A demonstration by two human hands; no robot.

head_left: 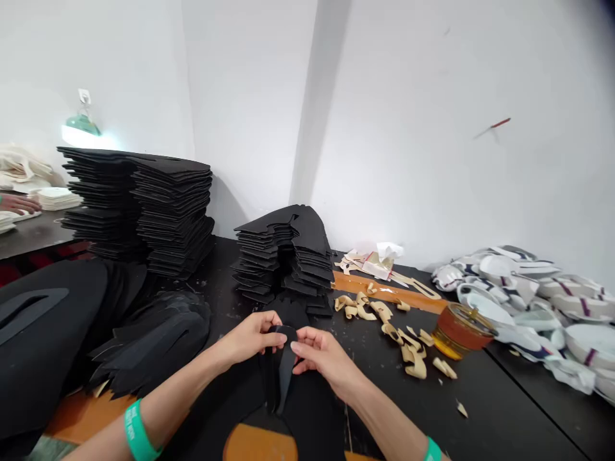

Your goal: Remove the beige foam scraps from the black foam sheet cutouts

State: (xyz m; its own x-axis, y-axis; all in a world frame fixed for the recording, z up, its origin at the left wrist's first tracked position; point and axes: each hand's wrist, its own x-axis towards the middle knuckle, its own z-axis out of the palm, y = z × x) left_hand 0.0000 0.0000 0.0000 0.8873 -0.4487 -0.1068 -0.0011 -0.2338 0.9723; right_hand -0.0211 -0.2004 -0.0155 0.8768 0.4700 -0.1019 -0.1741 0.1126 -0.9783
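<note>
In front of me lies a black, flat cut panel (316, 416). Along its middle a narrow, dark grey and black strip (285, 371) with a rounded top end stands over an opening or slit. My left hand (257, 336) pinches the strip's rounded end from the left, thumb and forefinger together. From the right, my right hand (319, 355) grips the strip's edge between thumb and fingers. To the left lies a fanned heap of thin dark grey pieces (154, 342). Beside it, large black panels (52, 320) overlap, the top one bearing a grey U-shaped strip.
Tall black panel stacks (173, 211) and a lower stack (307, 256) stand against the wall. Curled tan peelings (382, 312), an amber glass jar (461, 330) and grey-white shoe uppers (528, 294) occupy the right. Another person's hand (19, 203) rests at far left.
</note>
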